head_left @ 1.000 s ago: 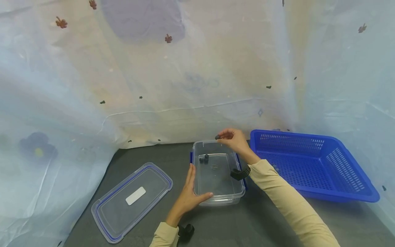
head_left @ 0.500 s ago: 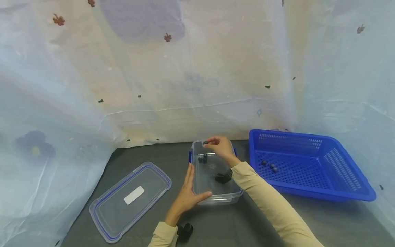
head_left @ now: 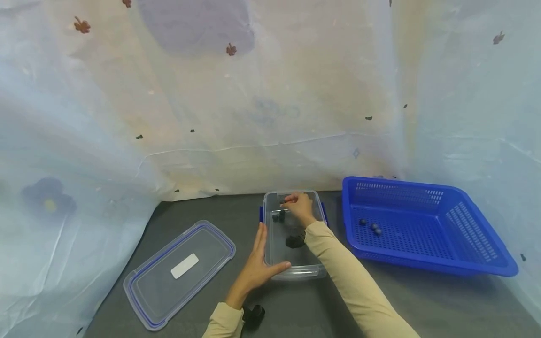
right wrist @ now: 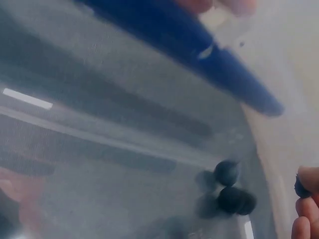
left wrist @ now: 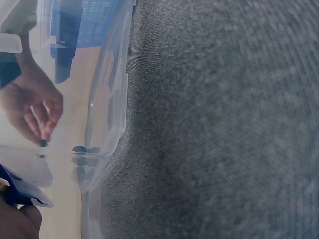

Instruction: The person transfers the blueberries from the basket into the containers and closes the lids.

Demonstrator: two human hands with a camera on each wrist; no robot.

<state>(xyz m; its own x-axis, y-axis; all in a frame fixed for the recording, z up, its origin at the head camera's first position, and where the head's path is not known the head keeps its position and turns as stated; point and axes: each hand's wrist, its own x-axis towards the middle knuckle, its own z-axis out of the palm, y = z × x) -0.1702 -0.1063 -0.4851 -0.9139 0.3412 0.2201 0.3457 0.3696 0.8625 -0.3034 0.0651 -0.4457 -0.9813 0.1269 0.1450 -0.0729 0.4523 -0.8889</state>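
Inside the clear plastic container, my right hand pinches a dark blueberry between thumb and fingertips, low toward the far end. Several other blueberries lie close by on the container's floor, near its far left corner. My left hand rests against the container's left side, its fingers straight along the wall and its thumb spread along the near edge. A blue side latch hangs at the container's side, with left fingertips beside it in the right wrist view.
A blue perforated basket stands to the right with a few blueberries in it. To the left, a clear lid with a blue seal and white label lies on the dark grey cloth. A patterned sheet hangs behind.
My right hand has moved left from beside the basket over the container and down inside it, carrying the blueberry. My left hand has stayed in place.
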